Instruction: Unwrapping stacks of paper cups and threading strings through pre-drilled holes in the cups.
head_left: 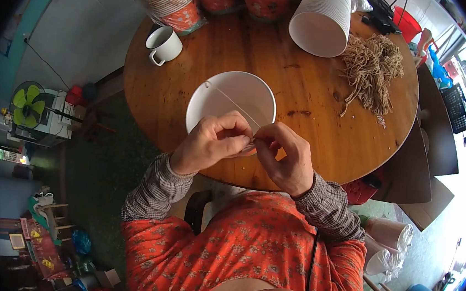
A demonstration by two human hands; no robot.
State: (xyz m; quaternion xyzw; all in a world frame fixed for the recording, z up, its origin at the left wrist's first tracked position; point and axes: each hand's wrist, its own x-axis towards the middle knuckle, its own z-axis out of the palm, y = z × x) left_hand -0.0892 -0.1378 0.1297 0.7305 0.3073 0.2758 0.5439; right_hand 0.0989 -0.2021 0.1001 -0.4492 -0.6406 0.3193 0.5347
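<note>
A white bucket (200, 104) stands open-end up on the round wooden table, close in front of me. A thin pale cord (231, 102) runs across its mouth from the far left rim to my fingers. At the near right rim, my left hand (216, 142) pinches with thumb and forefinger. My right hand (286, 154) pinches right beside it, the fingertips of both hands almost meeting. The cord's end is mostly hidden between the fingers. On the right of the table lies a loose bundle of tan cords (375, 69).
A white enamel mug (165, 44) stands at the table's left. Stacks of orange-patterned buckets (178, 16) line the back, beside a lying stack of white buckets (320, 31). Cardboard boxes (408, 169) are at the table's right edge. A green-bladed fan (28, 104) stands far left.
</note>
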